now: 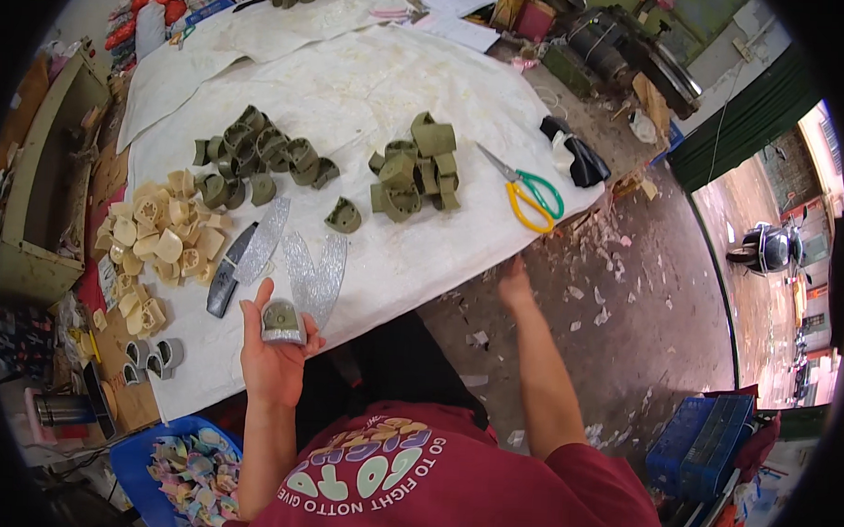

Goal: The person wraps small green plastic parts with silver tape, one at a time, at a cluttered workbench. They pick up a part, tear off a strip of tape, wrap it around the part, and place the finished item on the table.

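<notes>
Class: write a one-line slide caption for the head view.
Left hand holds a glitter-covered heel piece at a table piled with olive pieces.

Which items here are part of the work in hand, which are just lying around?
In use: silver-covered heel block in left hand; glitter strips; olive heel blocks; cream heel blocks; knife.
Lying about: scissors; black bag; blue crate; scooter.

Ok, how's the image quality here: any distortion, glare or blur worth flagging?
Head view: strong fisheye bending with black corners; the table edge curves. Daylight is even; the street at right looks washed out. The left hand is sharp, the right hand slightly soft.
</notes>
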The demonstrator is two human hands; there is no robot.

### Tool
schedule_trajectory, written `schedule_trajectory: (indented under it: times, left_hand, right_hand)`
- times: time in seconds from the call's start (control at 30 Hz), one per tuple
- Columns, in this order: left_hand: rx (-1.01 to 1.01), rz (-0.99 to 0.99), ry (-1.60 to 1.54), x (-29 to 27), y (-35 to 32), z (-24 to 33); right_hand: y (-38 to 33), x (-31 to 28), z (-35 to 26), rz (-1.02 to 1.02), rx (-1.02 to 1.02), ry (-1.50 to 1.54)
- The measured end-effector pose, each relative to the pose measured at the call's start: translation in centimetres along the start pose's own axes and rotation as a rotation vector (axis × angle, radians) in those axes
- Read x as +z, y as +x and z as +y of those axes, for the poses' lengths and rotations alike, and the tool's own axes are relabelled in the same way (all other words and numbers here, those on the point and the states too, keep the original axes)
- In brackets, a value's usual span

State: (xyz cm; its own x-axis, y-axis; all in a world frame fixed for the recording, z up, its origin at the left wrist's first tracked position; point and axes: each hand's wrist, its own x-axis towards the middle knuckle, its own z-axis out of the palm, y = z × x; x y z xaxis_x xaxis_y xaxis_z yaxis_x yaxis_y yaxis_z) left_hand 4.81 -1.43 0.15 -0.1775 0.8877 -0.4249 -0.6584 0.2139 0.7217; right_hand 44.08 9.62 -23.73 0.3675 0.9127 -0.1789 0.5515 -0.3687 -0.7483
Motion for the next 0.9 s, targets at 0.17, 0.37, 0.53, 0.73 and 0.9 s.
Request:
schedule_trajectory:
  times: [0.17,0.37,0.53,0.73,0.9]
  left_hand:
    - [0.105,0.026,0.032,-1.7,-0.4,0.2]
    - [0.053,0.017,-0.001,-0.6,-0.1,0.2]
    - [0.039,-0.022,0.029,-0.7,-0.2,-0.1]
    - [0.057,0.052,0.012,-0.5,-0.4,0.3]
    - [0.007,0.036,0.009,-0.4,0.4,-0.2]
  right_hand:
    - [-5.8,-2.0,-3.0,-0.083,0.400,0.961]
    - [-6.0,-6.8,-5.2,-0.182,0.207,1.185]
    - [-2.6,-6.8,-3.7,-0.057,0.218,1.304]
    - [1.8,-2.7,-7.3,0.193,0.196,1.342]
    - [-2.9,-1.2,-12.6,0.372,-0.083,0.970]
